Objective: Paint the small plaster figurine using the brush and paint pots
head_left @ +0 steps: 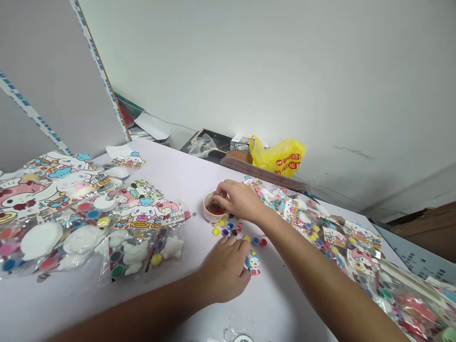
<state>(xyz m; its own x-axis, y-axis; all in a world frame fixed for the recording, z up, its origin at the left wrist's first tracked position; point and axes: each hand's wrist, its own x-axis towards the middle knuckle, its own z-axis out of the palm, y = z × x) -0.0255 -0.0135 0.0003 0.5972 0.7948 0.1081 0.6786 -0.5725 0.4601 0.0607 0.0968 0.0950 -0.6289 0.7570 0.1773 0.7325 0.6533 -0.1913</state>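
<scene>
My right hand [239,200] reaches over a small white paper cup [210,216], its fingertips bent together inside the rim. Thin red sticks lie in the cup under the fingers; whether one is pinched is hidden. My left hand [227,270] rests low over the table with its fingers curled, and what they may hold does not show. Just right of it lies a small blue-and-white painted figure [254,264]. Small paint pots [225,232] in yellow, blue and dark colours sit between my hands, with a red pot [263,242] further right.
Clear bags with white figures, paint pots and cartoon cards [138,237] cover the left of the white table [171,166]. More such bags [335,240] line the right side. A yellow plastic bag [278,156] stands by the wall. Clear plastic [238,327] lies at the near edge.
</scene>
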